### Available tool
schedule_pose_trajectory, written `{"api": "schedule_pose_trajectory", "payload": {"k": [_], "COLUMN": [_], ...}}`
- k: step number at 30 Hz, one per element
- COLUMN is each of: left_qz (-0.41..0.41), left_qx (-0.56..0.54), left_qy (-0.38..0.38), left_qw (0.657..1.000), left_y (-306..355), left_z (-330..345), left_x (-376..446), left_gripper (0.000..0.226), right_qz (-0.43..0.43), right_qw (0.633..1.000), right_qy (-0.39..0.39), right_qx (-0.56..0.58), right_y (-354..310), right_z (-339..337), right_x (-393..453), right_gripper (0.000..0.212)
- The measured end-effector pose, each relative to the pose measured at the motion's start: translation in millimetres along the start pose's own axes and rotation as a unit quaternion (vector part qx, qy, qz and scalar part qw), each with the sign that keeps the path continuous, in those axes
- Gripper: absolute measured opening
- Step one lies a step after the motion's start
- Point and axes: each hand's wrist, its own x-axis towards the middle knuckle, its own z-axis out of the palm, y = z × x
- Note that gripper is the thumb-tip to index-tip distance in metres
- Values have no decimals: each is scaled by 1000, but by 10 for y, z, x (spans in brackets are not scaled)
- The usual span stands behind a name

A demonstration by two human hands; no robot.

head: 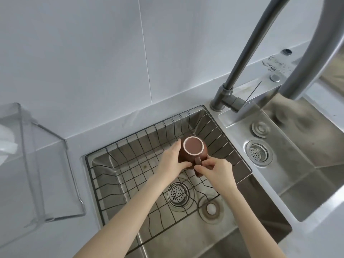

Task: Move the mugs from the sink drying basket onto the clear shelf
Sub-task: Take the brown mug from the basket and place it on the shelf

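Brown mug upside down, pale ring of its base facing the camera, held over the back right part of the wire drying basket. Whether its rim rests on the wires or is lifted clear of them cannot be told from this angle.

Left hand lies flat against the mug's left wall, fingers together and extended toward the wall tiles, thumb tucked under near the handle side. Right hand is at the mug's near side, thumb and forefinger pinched shut on the handle, the other fingers curled in.

The basket sits inside the left sink basin; a round drain strainer shows through the wires just in front of the mug, and a plug lies to the front right of the mug, outside the basket.

Faucet rises behind and right of the mug. Second basin with its own strainer lies to the right.

Clear shelf stands on the counter well to the left of the mug, something white and blurred behind its plastic.
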Motion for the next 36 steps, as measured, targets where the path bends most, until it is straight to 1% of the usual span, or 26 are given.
{"api": "schedule_pose_trajectory", "payload": {"k": [3, 4, 7, 8, 9, 10, 11, 14, 18, 20, 22, 23, 27, 32, 36], "left_qz": [10, 18, 50, 59, 65, 68, 67, 56, 29, 5, -32, -47, -93, -140, -171], "left_qx": [27, 35, 55, 60, 66, 74, 81, 70, 53, 56, 62, 61, 36, 41, 69], "left_qy": [40, 56, 115, 143, 165, 190, 216, 289, 377, 409, 430, 434, 443, 443, 447], "left_qw": [999, 998, 991, 986, 982, 976, 971, 953, 924, 911, 900, 897, 891, 885, 875], "left_y": [53, 87, 217, 267, 313, 360, 398, 459, 346, 218, 51, -21, -332, -570, -686], "left_z": [-240, -350, -723, -882, -1002, -1144, -1280, -1641, -2041, -2185, -2288, -2309, -2387, -2383, -2345], "left_x": [-131, -197, -436, -565, -661, -785, -922, -1346, -1932, -2178, -2389, -2451, -2663, -2754, -2759], "left_gripper": [87, 86, 84, 84, 85, 87, 88, 89, 86, 85, 85, 85, 77, 79, 81], "right_qz": [-38, -58, -136, -171, -199, -226, -248, -298, -352, -379, -391, -392, -382, -372, -365], "right_qw": [999, 998, 990, 985, 980, 974, 969, 954, 931, 918, 909, 907, 901, 896, 892], "right_qy": [0, -1, 5, 8, 12, 9, 2, -26, -98, -121, -142, -155, -202, -234, -251], "right_qx": [22, 26, 24, 14, 8, 6, 8, 15, 15, 10, -1, -7, -37, -64, -87], "right_y": [-241, -345, -711, -873, -994, -1135, -1282, -1662, -2132, -2316, -2467, -2508, -2621, -2667, -2707], "right_z": [-33, -51, -146, -175, -201, -222, -235, -216, -4, 149, 331, 404, 739, 965, 1074], "right_x": [-133, -188, -402, -499, -571, -654, -746, -1002, -1395, -1574, -1717, -1749, -1850, -1895, -1863], "right_gripper": [11, 12, 32, 34, 30, 21, 12, 14, 6, 17, 25, 24, 9, 9, 7]}}
